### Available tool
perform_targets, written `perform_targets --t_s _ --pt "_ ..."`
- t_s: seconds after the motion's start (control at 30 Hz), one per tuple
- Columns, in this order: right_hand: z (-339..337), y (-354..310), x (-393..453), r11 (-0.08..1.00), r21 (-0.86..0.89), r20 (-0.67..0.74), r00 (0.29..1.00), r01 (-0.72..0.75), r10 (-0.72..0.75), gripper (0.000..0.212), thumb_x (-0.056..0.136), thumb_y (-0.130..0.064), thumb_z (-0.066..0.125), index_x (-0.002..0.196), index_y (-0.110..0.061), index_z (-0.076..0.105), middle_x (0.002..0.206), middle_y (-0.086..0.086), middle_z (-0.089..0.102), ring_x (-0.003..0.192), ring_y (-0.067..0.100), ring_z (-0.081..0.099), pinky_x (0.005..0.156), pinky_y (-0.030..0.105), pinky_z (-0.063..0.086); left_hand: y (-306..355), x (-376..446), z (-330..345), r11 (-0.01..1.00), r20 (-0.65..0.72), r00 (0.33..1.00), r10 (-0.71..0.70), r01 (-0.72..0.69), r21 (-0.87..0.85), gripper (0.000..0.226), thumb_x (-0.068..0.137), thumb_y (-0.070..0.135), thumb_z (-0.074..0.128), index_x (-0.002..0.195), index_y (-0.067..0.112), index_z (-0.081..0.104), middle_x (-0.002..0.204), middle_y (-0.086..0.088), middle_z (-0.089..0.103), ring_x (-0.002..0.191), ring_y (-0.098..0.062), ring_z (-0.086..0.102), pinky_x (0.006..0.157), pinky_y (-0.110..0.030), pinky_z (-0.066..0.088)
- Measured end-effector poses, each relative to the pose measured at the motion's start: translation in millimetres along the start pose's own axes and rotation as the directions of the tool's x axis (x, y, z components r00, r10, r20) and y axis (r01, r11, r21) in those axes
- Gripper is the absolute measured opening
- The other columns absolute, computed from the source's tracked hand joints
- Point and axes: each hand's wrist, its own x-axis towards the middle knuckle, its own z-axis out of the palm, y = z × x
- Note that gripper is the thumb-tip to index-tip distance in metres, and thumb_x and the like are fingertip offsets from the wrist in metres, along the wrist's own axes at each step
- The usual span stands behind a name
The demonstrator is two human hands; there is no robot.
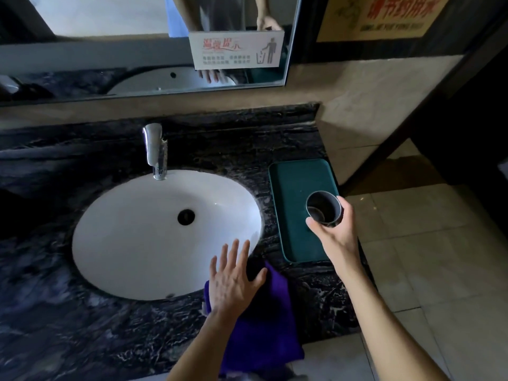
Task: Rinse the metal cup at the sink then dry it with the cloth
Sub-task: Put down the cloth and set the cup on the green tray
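My right hand [334, 235] grips a dark metal cup [323, 208] by its side, upright, mouth facing up, above the near half of a green tray [291, 185]. My left hand [233, 279] is spread flat with fingers apart, hovering over or resting on a purple cloth [272, 320] that lies on the counter's front edge and hangs over it. The white oval sink [132, 243] lies left of both hands, with a chrome faucet [155, 149] at its back rim. No water is visibly running.
The black marble counter [68, 325] surrounds the sink and ends just right of the tray, where tiled floor [426, 270] begins. A mirror [137, 50] with a notice sticker runs along the wall behind. A drain hole [186, 217] sits mid-basin.
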Motion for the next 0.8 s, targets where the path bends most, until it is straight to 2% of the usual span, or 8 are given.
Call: perform_targets --t_s 0.13,0.33,0.5,0.6,0.7,0.8 --pt "2.6 4.8 22.9 1.000 0.009 -0.019 1.000 -0.010 0.010 0.079 0.080 -0.015 0.084 0.147 -0.016 0.042 0.137 -0.001 0.055 0.126 0.016 0.054 0.114 0.043 0.044 -0.7 1.0 1.2 0.999 0.056 0.998 -0.013 0.011 0.036 0.093 0.089 0.082 0.018 0.167 0.032 0.019 0.176 0.000 0.023 0.163 -0.027 0.018 0.130 -0.049 0.017" --pt "6.9 9.9 35.9 1.000 0.014 -0.007 1.000 -0.019 0.019 0.080 0.081 -0.017 0.084 0.149 -0.019 0.042 0.143 -0.001 0.054 0.129 0.014 0.052 0.113 0.035 0.043 0.9 0.4 -1.6 0.999 0.086 0.996 -0.014 0.011 0.042 0.094 0.085 0.082 0.009 0.168 0.036 0.013 0.177 0.003 0.017 0.165 -0.024 0.011 0.131 -0.044 0.013" --pt "10.1 10.2 39.1 1.000 -0.011 0.038 0.999 0.005 -0.004 0.083 0.082 -0.015 0.084 0.152 -0.014 0.039 0.141 -0.006 0.046 0.128 0.006 0.045 0.107 0.021 0.035 -0.5 1.7 0.4 0.999 0.070 0.997 -0.014 0.012 0.038 0.092 0.089 0.082 0.016 0.167 0.033 0.021 0.175 0.000 0.027 0.163 -0.026 0.019 0.130 -0.045 0.019" --pt "9.9 13.2 39.6 1.000 -0.024 0.054 0.999 0.010 -0.009 0.086 0.083 -0.015 0.084 0.154 -0.014 0.036 0.150 0.000 0.046 0.132 0.006 0.042 0.108 0.020 0.032 -1.5 1.7 2.3 0.999 0.051 0.999 -0.012 0.010 0.039 0.091 0.090 0.082 0.019 0.166 0.032 0.026 0.173 -0.001 0.031 0.162 -0.027 0.023 0.129 -0.046 0.023" --pt "9.1 14.4 38.8 0.999 -0.048 0.070 0.997 0.014 -0.011 0.090 0.084 -0.019 0.084 0.157 -0.016 0.032 0.160 0.002 0.040 0.140 0.008 0.039 0.111 0.021 0.030 -1.4 2.9 1.2 0.999 0.054 0.998 -0.013 0.011 0.034 0.093 0.088 0.082 0.016 0.167 0.032 0.022 0.174 0.000 0.028 0.163 -0.026 0.021 0.130 -0.045 0.021" --pt "7.7 16.9 38.9 0.998 -0.062 0.095 0.995 0.005 0.001 0.094 0.085 -0.020 0.082 0.160 -0.018 0.026 0.166 0.001 0.032 0.142 0.003 0.032 0.112 0.021 0.026 -1.1 3.7 0.4 1.000 0.053 0.999 -0.002 0.001 0.021 0.094 0.088 0.082 0.014 0.167 0.033 0.018 0.175 0.001 0.025 0.163 -0.024 0.018 0.131 -0.044 0.018"
